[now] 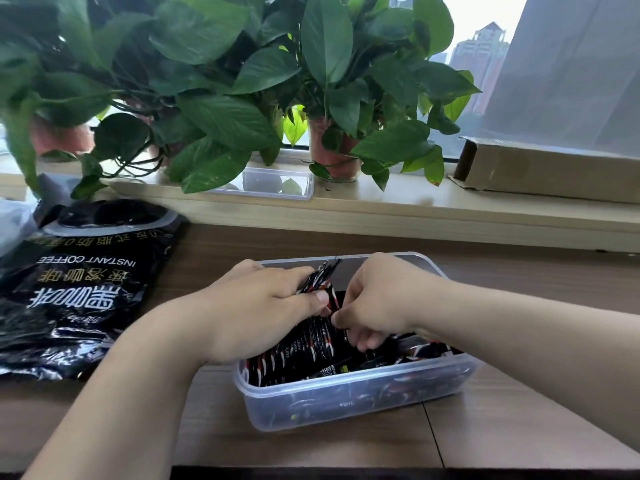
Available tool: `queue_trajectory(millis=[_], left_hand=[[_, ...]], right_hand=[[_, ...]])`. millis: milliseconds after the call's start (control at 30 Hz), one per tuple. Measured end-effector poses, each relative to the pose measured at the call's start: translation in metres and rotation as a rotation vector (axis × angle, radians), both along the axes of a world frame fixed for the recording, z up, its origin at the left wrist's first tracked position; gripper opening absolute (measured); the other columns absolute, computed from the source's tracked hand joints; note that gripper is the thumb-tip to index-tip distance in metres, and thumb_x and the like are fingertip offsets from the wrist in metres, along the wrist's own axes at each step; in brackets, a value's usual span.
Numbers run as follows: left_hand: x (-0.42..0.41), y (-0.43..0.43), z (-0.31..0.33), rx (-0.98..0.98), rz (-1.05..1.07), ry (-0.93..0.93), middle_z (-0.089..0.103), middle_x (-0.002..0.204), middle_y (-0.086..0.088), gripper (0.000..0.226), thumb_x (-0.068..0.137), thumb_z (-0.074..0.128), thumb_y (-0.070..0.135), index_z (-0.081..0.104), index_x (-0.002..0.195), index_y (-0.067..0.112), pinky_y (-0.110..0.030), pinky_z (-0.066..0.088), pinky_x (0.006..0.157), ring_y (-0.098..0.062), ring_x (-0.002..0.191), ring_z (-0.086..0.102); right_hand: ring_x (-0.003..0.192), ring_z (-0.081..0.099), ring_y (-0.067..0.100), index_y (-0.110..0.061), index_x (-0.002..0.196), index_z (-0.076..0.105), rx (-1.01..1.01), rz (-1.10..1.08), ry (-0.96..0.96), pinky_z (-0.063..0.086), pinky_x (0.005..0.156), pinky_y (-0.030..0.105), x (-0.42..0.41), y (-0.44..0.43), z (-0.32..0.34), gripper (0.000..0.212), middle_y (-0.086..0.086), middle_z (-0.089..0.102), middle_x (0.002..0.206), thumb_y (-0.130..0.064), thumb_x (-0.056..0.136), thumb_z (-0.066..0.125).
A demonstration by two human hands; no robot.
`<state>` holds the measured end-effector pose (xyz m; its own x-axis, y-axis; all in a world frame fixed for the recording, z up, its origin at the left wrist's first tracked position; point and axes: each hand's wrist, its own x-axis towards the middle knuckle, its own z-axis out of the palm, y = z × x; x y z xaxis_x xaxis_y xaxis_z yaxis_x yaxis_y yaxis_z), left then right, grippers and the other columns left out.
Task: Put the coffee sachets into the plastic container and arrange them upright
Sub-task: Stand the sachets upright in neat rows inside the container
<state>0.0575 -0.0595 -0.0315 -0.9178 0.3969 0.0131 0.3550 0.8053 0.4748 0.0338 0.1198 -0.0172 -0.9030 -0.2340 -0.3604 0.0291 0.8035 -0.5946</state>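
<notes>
A clear plastic container (346, 393) stands on the wooden table, partly filled with black and red coffee sachets (304, 351). My left hand (256, 306) grips a bundle of upright sachets (320, 277) at the container's left side, fingers curled round them. My right hand (377, 299) reaches into the middle of the container, and its fingertips pinch the sachets next to that bundle. More sachets lie flat and tilted at the right end (426, 351).
A large black instant coffee bag (79, 282) lies flat to the left. On the window sill behind stand potted plants (332, 147), the clear lid (277, 183) and a cardboard box (547, 168). A dark edge runs along the table's front.
</notes>
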Motion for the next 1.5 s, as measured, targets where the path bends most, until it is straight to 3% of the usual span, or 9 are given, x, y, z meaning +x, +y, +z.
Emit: queue_trajectory(millis=[200,367,500,600,767,900,1033,1167,1500], left_hand=[[-0.001,-0.003,-0.003,0.022,-0.022,0.021,0.071,0.092,0.014,0.046,0.087,0.024,0.069,0.057,0.095,0.037,-0.036,0.034,0.108,-0.005,0.102,0.058],[-0.001,-0.003,-0.002,0.029,-0.027,0.030,0.072,0.094,0.010,0.056,0.086,0.024,0.069,0.060,0.099,0.028,-0.037,0.039,0.104,-0.007,0.100,0.060],[-0.001,0.000,0.000,-0.053,-0.038,0.039,0.070,0.096,0.006,0.046,0.097,0.028,0.060,0.058,0.096,0.025,-0.032,0.036,0.103,-0.007,0.100,0.057],[0.000,0.000,0.001,-0.081,-0.022,0.013,0.068,0.096,0.006,0.037,0.102,0.033,0.053,0.058,0.099,0.026,-0.029,0.034,0.100,-0.007,0.101,0.055],[0.002,0.002,0.003,-0.076,-0.004,-0.006,0.070,0.111,0.007,0.042,0.101,0.032,0.054,0.062,0.116,0.028,-0.018,0.027,0.107,-0.007,0.112,0.053],[0.005,0.003,0.006,-0.061,0.006,-0.031,0.069,0.113,0.006,0.044,0.101,0.029,0.053,0.061,0.119,0.028,0.004,0.012,0.092,-0.009,0.113,0.051],[0.006,0.003,0.004,-0.050,0.000,-0.027,0.069,0.114,0.008,0.051,0.097,0.026,0.063,0.060,0.117,0.029,-0.001,0.015,0.101,-0.005,0.111,0.053],[0.011,0.003,0.005,0.144,-0.022,0.015,0.067,0.113,0.018,0.047,0.089,0.033,0.068,0.062,0.114,0.041,-0.034,0.039,0.107,0.000,0.115,0.055],[0.006,0.017,0.006,-0.043,-0.022,-0.113,0.057,0.106,0.009,0.041,0.096,0.030,0.063,0.058,0.107,0.035,-0.040,0.041,0.104,-0.013,0.109,0.055]], right_hand=[[0.038,0.058,0.006,-0.007,0.071,0.063,0.042,0.082,-0.071,0.047,0.045,0.012,-0.002,-0.007,0.005,0.032,0.002,0.067,0.055,-0.022,0.099,0.060],[0.038,0.056,0.002,-0.012,0.073,0.069,0.023,0.087,0.067,0.032,0.033,0.007,-0.004,-0.001,0.000,0.018,-0.003,0.063,0.049,-0.023,0.085,0.077],[0.042,0.059,0.002,-0.007,0.081,0.075,0.014,0.156,0.086,0.046,0.055,0.018,-0.006,0.002,-0.003,0.017,-0.004,0.067,0.053,-0.021,0.090,0.071],[0.044,0.061,0.002,-0.015,0.088,0.077,0.013,0.214,0.139,0.046,0.048,0.013,-0.007,0.014,0.016,0.011,-0.006,0.067,0.052,-0.014,0.092,0.067],[0.057,0.063,-0.008,-0.024,0.094,0.080,0.265,0.383,0.537,0.044,0.059,0.003,-0.018,0.043,0.029,0.016,-0.025,0.064,0.055,-0.016,0.088,0.067],[0.096,0.064,0.015,-0.027,0.109,0.072,0.626,0.569,0.680,0.054,0.084,0.033,-0.026,0.053,0.008,0.023,-0.007,0.073,0.098,-0.036,0.090,0.062],[0.103,0.062,0.024,-0.025,0.111,0.066,0.691,0.626,0.591,0.052,0.087,0.038,-0.030,0.047,-0.007,0.027,-0.002,0.069,0.103,-0.042,0.091,0.061],[0.097,0.060,0.024,-0.024,0.104,0.069,0.717,0.647,0.584,0.053,0.081,0.041,-0.031,0.044,-0.005,0.021,-0.001,0.067,0.098,-0.039,0.091,0.062],[0.088,0.065,0.013,-0.033,0.112,0.073,0.482,0.577,0.649,0.051,0.077,0.027,-0.032,0.049,-0.002,0.025,-0.008,0.074,0.093,-0.032,0.089,0.063]])
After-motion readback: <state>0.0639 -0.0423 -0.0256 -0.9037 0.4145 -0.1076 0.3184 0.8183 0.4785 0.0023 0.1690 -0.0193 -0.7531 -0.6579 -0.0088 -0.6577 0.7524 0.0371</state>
